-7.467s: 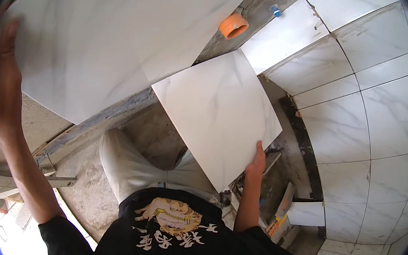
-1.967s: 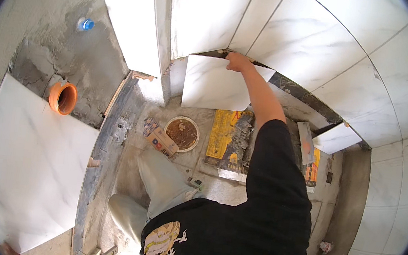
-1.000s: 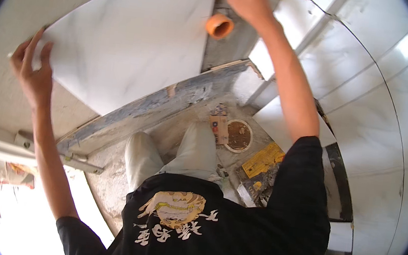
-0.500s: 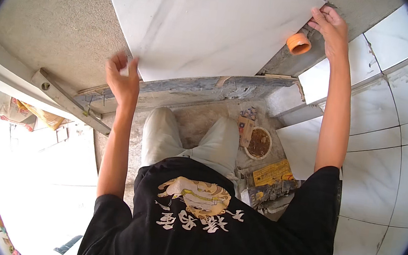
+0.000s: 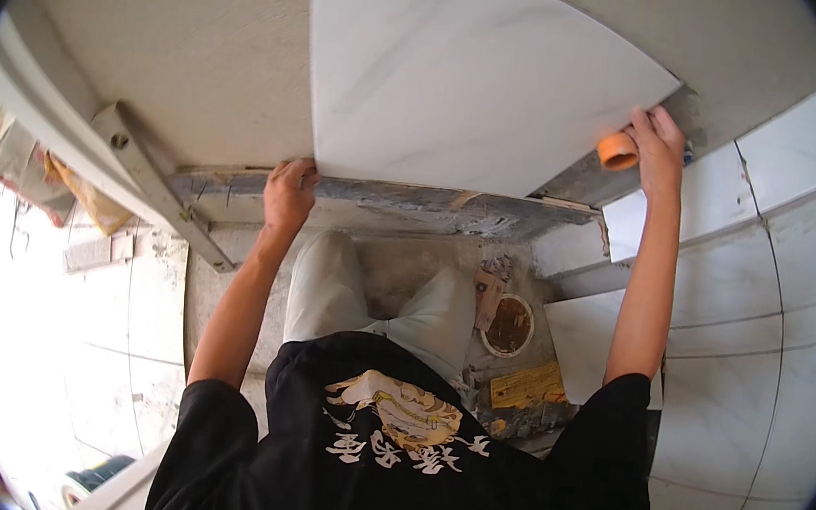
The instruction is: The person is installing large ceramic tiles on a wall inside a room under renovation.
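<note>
A large white marbled tile (image 5: pixel 469 71) lies against the grey rendered surface ahead of me. My left hand (image 5: pixel 289 191) has curled fingers on its lower left corner, beside a narrow grey ledge (image 5: pixel 454 203). At the tile's right edge, my right hand (image 5: pixel 661 153) grips near the corner with bent fingers. An orange pipe stub (image 5: pixel 617 152) sticks out just beside that hand, and a small blue cap (image 5: pixel 687 158) is partly hidden behind it. My bent knees are below the ledge.
A metal bar (image 5: pixel 173 198) slants at the left above a bright tiled floor. Below right are a white bucket (image 5: pixel 509 325) of brown material, cardboard, a yellow package (image 5: pixel 526 387) and another tile (image 5: pixel 589 341) leaning by the tiled wall (image 5: pixel 722 412).
The tile my right hand held earlier now stands at lower right; that hand moved to the large tile. Over the last half second, my left fingers curled onto its corner.
</note>
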A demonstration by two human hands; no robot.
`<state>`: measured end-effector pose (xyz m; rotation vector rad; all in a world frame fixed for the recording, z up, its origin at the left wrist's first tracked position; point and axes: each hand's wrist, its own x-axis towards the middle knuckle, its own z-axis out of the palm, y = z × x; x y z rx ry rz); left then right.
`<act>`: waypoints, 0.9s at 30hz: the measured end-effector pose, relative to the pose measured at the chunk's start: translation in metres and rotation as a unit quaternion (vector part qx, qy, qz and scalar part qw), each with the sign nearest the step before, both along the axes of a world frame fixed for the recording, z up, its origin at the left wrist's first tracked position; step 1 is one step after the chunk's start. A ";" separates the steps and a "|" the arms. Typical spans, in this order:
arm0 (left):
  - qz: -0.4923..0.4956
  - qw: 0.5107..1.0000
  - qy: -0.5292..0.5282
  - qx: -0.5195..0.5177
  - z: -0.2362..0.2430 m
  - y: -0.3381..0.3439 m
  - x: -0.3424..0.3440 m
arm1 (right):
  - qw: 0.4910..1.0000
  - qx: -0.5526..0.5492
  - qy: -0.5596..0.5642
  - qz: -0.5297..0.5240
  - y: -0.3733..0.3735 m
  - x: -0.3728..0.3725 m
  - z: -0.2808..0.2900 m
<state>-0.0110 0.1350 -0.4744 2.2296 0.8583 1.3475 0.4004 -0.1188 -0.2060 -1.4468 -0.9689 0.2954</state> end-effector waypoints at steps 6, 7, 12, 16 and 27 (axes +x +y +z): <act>-0.015 0.998 -0.022 -0.061 -0.003 0.001 -0.015 | 1.000 0.011 -0.005 -0.008 0.001 0.006 -0.008; -0.045 0.993 -0.055 -0.098 -0.008 0.006 -0.021 | 1.000 0.001 -0.004 -0.008 0.003 0.007 -0.006; -0.104 0.991 -0.038 -0.075 -0.006 0.018 -0.026 | 0.999 -0.037 0.001 -0.009 -0.006 0.028 0.002; -0.071 0.996 0.023 -0.057 0.000 0.019 -0.018 | 0.998 -0.015 0.046 0.042 -0.002 0.027 0.000; 0.019 0.999 0.011 -0.039 -0.011 0.019 0.001 | 0.998 0.031 0.054 0.029 0.012 0.009 -0.001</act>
